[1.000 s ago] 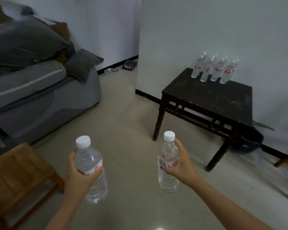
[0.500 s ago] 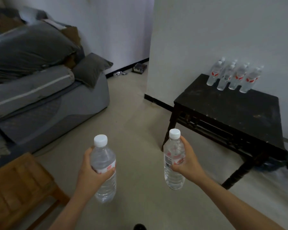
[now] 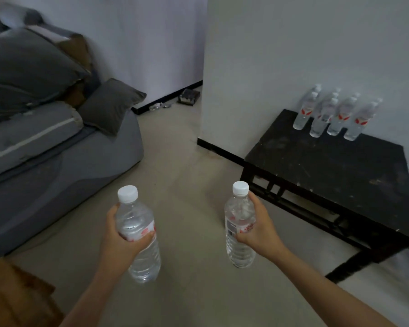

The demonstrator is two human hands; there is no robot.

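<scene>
sofa [image 3: 57, 161]: grey, fabric, cushioned; far left, well apart from both hands.
left hand [image 3: 118, 234]: fingers and thumb curled round the label band of the left bottle [image 3: 137, 213], a clear plastic water bottle with white screw cap and red-and-white label; clamped on it, held in the air over the beige floor.
left bottle axis: near upright, cap up, base tipped slightly right.
right bottle [image 3: 239, 208]: same clear plastic, white cap, red-printed label; upright, cap up, also off the ground.
right hand [image 3: 257, 228]: on that bottle's right side, thumb and fingers wrapped tight round its middle.
table [image 3: 328, 180]: black, wooden, scuffed top; lies ahead and to the right of both hands; right hand clearly nearer, close to the front-left corner.
standing bottles [image 3: 338, 116]: clear, red-labelled cluster at the table's back edge by the white wall; bare top in front of them.
judgement: set-down probably goes forward-right onto that bare top; the left hand has the longer reach.
</scene>
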